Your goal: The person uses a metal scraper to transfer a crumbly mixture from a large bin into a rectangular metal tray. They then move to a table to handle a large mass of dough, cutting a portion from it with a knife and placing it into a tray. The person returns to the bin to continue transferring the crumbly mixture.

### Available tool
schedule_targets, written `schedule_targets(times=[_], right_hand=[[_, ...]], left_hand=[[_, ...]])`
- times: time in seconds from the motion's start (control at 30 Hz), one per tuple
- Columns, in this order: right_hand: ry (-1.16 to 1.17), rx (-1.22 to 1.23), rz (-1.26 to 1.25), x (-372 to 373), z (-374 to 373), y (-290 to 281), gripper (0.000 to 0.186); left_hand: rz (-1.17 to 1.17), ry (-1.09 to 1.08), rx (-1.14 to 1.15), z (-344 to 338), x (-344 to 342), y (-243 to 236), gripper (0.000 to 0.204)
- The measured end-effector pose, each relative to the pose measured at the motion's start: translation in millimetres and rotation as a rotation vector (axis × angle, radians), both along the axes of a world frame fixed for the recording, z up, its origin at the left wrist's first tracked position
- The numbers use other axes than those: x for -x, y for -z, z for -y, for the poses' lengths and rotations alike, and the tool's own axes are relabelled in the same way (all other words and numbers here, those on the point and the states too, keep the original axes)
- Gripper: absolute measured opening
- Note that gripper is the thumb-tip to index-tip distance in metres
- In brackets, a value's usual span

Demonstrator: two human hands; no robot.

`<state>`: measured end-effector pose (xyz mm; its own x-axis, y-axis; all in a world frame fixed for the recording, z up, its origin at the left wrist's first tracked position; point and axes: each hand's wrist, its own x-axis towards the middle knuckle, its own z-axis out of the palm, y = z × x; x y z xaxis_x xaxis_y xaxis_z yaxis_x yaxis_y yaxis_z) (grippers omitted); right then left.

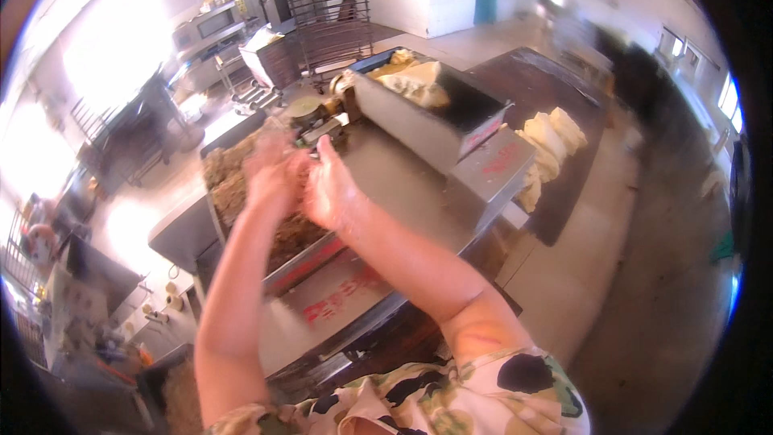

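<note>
My left hand and my right hand are close together in front of me, over the right side of a metal bin full of crumbly brown filling. Motion smears the left fingers. My right thumb points up and stands apart, while the other right fingers are partly hidden behind the left hand. Whether anything lies between the palms I cannot make out. Just beyond the hands sits a round metal machine part.
To the right, a long metal hopper holds pale yellow dough. More dough pieces lie on a dark brown table beyond a metal box. A tall rack and a cart stand farther back.
</note>
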<state>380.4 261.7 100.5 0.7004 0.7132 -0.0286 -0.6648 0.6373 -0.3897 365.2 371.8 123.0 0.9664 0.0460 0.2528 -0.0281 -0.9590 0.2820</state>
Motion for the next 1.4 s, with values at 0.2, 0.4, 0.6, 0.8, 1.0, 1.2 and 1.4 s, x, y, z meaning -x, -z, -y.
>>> schedule_targets(times=[0.2, 0.4, 0.6, 0.8, 1.0, 1.2, 1.4], right_hand=[[0.257, 0.358, 0.342, -25, 246, -11, 0.068], [0.679, 0.658, 0.025, -73, 548, 126, 0.050], [0.824, 0.824, -0.418, -67, 751, 233, 0.055], [0.815, 0.968, -0.488, -113, 883, 306, 0.050], [0.535, 1.149, -0.396, -300, 955, 386, 0.047], [0.404, 1.197, -0.334, -411, 1021, 446, 0.045], [0.216, 0.981, -0.603, -439, 1059, 519, 0.053]], left_hand=[[-0.021, -0.310, -0.232, 130, -27, -41, 0.055], [0.039, 0.761, 0.441, 425, -42, 9, 0.043], [-0.842, 0.704, 1.003, 678, -126, 230, 0.056], [-0.481, 0.055, 1.246, 852, -272, 448, 0.040], [-0.102, -0.365, 0.728, 908, -470, 573, 0.051], [-0.218, -0.518, 0.424, 937, -609, 555, 0.055], [-0.851, -0.611, 0.349, 902, -671, 605, 0.070]])
